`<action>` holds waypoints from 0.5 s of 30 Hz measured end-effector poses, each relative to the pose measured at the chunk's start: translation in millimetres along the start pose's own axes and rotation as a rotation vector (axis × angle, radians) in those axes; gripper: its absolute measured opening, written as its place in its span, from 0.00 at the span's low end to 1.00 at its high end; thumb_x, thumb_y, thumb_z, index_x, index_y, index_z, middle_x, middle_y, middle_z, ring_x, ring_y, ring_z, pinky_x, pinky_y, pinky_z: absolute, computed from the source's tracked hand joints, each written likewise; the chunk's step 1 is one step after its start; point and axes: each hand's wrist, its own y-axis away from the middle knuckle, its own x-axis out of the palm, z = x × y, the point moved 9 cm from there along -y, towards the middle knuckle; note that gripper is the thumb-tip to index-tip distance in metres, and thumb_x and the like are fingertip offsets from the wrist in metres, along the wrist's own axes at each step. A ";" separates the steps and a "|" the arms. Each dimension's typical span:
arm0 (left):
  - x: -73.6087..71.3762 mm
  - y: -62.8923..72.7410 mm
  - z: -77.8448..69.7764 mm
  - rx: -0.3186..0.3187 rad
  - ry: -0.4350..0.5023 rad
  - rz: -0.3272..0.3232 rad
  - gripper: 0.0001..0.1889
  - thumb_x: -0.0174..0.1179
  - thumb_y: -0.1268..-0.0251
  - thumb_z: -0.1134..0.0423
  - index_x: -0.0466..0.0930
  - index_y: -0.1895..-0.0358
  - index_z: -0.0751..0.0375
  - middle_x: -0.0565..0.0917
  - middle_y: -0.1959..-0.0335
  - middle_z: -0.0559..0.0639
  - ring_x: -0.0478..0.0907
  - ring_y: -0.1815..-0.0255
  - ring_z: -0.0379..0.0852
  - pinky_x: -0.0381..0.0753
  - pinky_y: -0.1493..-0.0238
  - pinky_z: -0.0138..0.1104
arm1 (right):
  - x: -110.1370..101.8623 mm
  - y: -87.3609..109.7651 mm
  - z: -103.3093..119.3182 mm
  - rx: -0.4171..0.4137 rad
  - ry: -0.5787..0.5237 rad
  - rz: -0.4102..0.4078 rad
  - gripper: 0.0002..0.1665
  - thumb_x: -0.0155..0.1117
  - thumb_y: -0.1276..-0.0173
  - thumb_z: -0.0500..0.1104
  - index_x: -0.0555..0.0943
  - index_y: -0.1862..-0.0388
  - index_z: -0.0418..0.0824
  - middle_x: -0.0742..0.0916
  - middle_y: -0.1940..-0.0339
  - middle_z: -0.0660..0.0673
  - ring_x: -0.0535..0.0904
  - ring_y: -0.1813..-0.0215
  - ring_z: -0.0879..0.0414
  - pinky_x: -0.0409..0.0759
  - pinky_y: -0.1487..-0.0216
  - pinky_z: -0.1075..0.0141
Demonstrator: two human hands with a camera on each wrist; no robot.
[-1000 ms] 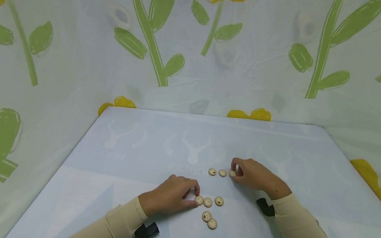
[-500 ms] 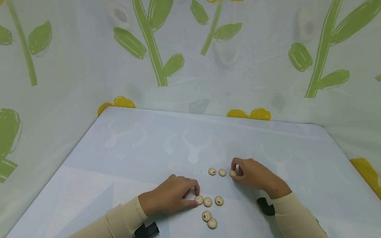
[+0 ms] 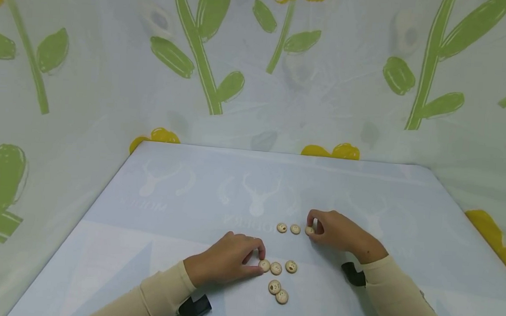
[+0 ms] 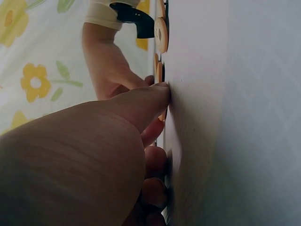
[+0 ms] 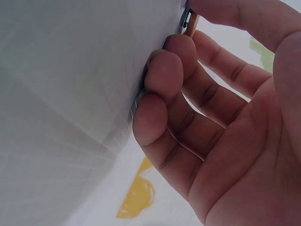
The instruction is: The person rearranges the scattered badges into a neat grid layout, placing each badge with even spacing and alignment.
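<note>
Several small round wooden discs with dark printed marks lie on the pale table. My left hand (image 3: 231, 258) pinches one disc (image 3: 265, 265) between thumb and index finger, at the left end of a short row. Touching that disc is a second disc (image 3: 275, 268), and a third disc (image 3: 291, 266) sits slightly apart to its right. Farther back, my right hand (image 3: 339, 236) pinches another disc (image 3: 309, 230), right of two discs spaced in a line. In the right wrist view, this disc (image 5: 192, 24) shows only its edge, a dark underside against the tabletop.
Nearer the person, two discs (image 3: 274, 287) overlap at their edges. The table (image 3: 216, 189) has faint deer-head prints and ends at a flower-patterned curtain (image 3: 326, 99). Black wrist devices (image 3: 194, 307) sit under both beige sleeves (image 3: 401, 297).
Both hands hold nearly the same pose. The disc in the right hand has shifted very slightly to the right, away from its neighbour.
</note>
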 end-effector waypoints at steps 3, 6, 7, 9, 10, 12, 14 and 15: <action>-0.2 0.0 0.1 0.001 -0.005 -0.003 0.11 0.68 0.37 0.46 0.80 0.58 0.42 0.69 0.82 0.34 0.64 0.78 0.31 0.63 0.64 0.32 | -0.5 -0.1 -0.6 0.000 0.001 -0.003 0.08 0.67 0.32 0.41 0.78 0.57 0.45 0.78 0.77 0.50 0.72 0.74 0.58 0.71 0.72 0.66; -0.9 -0.3 0.2 0.006 -0.016 -0.013 0.11 0.68 0.37 0.46 0.80 0.58 0.42 0.69 0.82 0.34 0.64 0.78 0.31 0.63 0.64 0.32 | -1.9 -1.2 -1.3 0.002 0.006 -0.010 0.08 0.67 0.32 0.41 0.78 0.56 0.46 0.78 0.77 0.50 0.72 0.74 0.58 0.71 0.73 0.66; -0.9 -0.3 0.4 0.005 -0.018 -0.015 0.11 0.68 0.37 0.46 0.80 0.58 0.42 0.69 0.82 0.34 0.64 0.78 0.31 0.63 0.64 0.32 | -1.9 -1.6 -1.9 0.007 0.005 -0.010 0.08 0.67 0.32 0.41 0.78 0.57 0.46 0.78 0.77 0.50 0.72 0.74 0.58 0.71 0.73 0.66; -0.6 -0.3 0.8 0.001 -0.014 -0.012 0.11 0.68 0.37 0.46 0.80 0.58 0.42 0.69 0.82 0.34 0.64 0.78 0.31 0.63 0.64 0.32 | -1.5 -2.1 -2.0 0.007 0.002 -0.006 0.08 0.67 0.32 0.41 0.78 0.57 0.46 0.78 0.76 0.50 0.72 0.74 0.58 0.71 0.72 0.66; -0.3 -0.2 0.8 -0.001 -0.009 -0.008 0.11 0.68 0.37 0.46 0.80 0.58 0.42 0.69 0.82 0.34 0.64 0.79 0.31 0.64 0.64 0.32 | -0.8 -2.2 -2.1 0.007 -0.001 -0.002 0.08 0.67 0.32 0.42 0.78 0.57 0.46 0.78 0.76 0.50 0.72 0.74 0.58 0.71 0.73 0.66; 0.2 0.1 0.8 -0.005 -0.002 -0.001 0.11 0.68 0.38 0.46 0.80 0.58 0.42 0.69 0.82 0.34 0.64 0.78 0.31 0.63 0.64 0.32 | 0.5 -2.0 -2.4 0.007 -0.006 0.005 0.08 0.67 0.32 0.42 0.78 0.57 0.46 0.78 0.76 0.50 0.72 0.74 0.58 0.71 0.73 0.66; -0.3 0.3 0.2 -0.003 -0.002 0.000 0.11 0.68 0.38 0.46 0.80 0.58 0.42 0.69 0.82 0.34 0.64 0.78 0.31 0.63 0.64 0.32 | 0.7 -1.6 -2.4 0.009 -0.003 0.008 0.08 0.67 0.32 0.42 0.78 0.56 0.46 0.79 0.76 0.50 0.72 0.74 0.58 0.71 0.73 0.66; -0.7 0.4 0.0 -0.002 -0.004 -0.003 0.11 0.68 0.37 0.46 0.80 0.58 0.42 0.69 0.82 0.34 0.64 0.78 0.31 0.63 0.64 0.32 | 0.4 -1.4 -2.1 0.008 -0.002 0.007 0.08 0.67 0.32 0.42 0.78 0.56 0.46 0.79 0.76 0.50 0.72 0.74 0.58 0.71 0.73 0.66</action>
